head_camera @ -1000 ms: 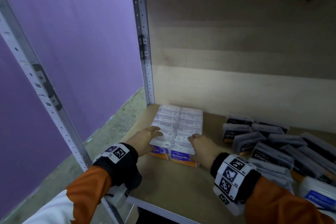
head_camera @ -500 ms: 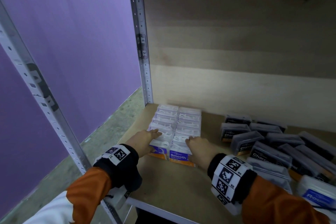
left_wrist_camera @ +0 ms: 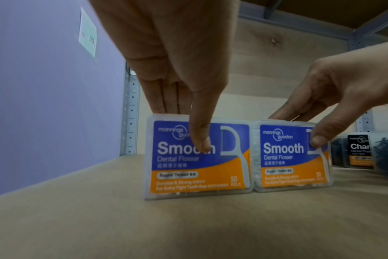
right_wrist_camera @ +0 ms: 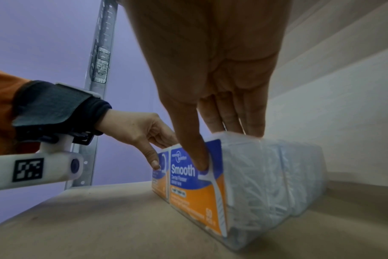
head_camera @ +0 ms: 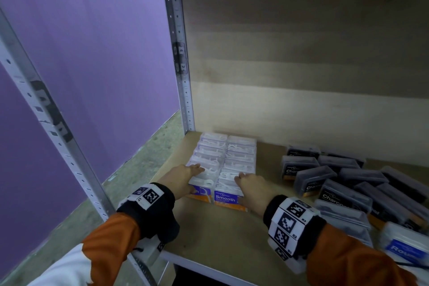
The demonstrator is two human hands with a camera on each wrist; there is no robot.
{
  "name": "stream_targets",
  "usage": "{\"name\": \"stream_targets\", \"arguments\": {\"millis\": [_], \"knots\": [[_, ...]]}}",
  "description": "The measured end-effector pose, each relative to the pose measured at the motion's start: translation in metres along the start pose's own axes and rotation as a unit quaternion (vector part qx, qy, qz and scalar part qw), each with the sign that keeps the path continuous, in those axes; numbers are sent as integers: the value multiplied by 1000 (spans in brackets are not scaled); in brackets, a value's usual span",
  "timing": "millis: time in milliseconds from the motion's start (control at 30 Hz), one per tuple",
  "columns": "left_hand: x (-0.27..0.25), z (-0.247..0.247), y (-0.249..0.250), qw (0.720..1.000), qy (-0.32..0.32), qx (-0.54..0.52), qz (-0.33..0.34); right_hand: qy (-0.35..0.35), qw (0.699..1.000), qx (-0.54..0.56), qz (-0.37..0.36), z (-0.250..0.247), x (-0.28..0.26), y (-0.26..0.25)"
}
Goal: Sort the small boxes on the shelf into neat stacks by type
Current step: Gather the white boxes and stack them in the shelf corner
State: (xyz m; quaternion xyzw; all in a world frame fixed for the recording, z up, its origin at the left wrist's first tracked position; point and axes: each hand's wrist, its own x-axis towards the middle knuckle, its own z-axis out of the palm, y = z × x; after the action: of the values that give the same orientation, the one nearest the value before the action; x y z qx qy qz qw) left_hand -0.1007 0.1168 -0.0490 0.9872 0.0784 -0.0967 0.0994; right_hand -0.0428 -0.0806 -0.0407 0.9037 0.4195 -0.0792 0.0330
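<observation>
Clear "Smooth" dental flosser boxes with blue and orange labels stand upright in two rows (head_camera: 228, 158) in the shelf's back left corner. My left hand (head_camera: 196, 180) rests straight fingers on top of the left row's front box (left_wrist_camera: 199, 166), with its thumb (left_wrist_camera: 202, 143) pressed on the label. My right hand (head_camera: 241, 189) lies the same way on the right row's front box (left_wrist_camera: 292, 157), fingers on top and thumb (right_wrist_camera: 199, 166) on the front face. The two front boxes stand side by side, touching.
Several dark "Charcoal" flosser boxes (head_camera: 334, 197) lie loosely to the right, and a blue-labelled box (head_camera: 404, 248) sits at the front right. The wooden shelf board (head_camera: 220, 234) is bare in front of the rows. A metal upright (head_camera: 183, 100) and a wooden back panel (head_camera: 301, 111) close off the corner.
Both hands stay on the front boxes of the two rows. Only the view has shifted slightly.
</observation>
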Motion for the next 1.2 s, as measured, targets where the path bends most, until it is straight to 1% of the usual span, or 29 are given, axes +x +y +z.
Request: {"name": "stream_targets", "arguments": {"millis": [433, 600, 667, 767, 900, 1067, 1200], "knots": [[-2, -1, 1, 1000, 3, -1, 0, 5, 999, 53, 8, -1, -4, 1], [-5, -6, 5, 1000, -9, 21, 10, 8, 998, 61, 13, -3, -9, 2], [-9, -7, 10, 999, -3, 37, 20, 8, 998, 65, 17, -4, -13, 3], [-17, -10, 22, 998, 28, 37, 46, 12, 997, 73, 24, -6, -23, 7], [-28, -13, 49, 993, 67, 12, 94, 39, 995, 87, 40, -9, -48, 19], [-34, -15, 95, 980, 68, 23, 184, 69, 991, 92, 69, -8, -93, 40], [-33, -8, 133, 970, 65, 29, 233, 79, 985, 119, 95, 0, -131, 58]]}}
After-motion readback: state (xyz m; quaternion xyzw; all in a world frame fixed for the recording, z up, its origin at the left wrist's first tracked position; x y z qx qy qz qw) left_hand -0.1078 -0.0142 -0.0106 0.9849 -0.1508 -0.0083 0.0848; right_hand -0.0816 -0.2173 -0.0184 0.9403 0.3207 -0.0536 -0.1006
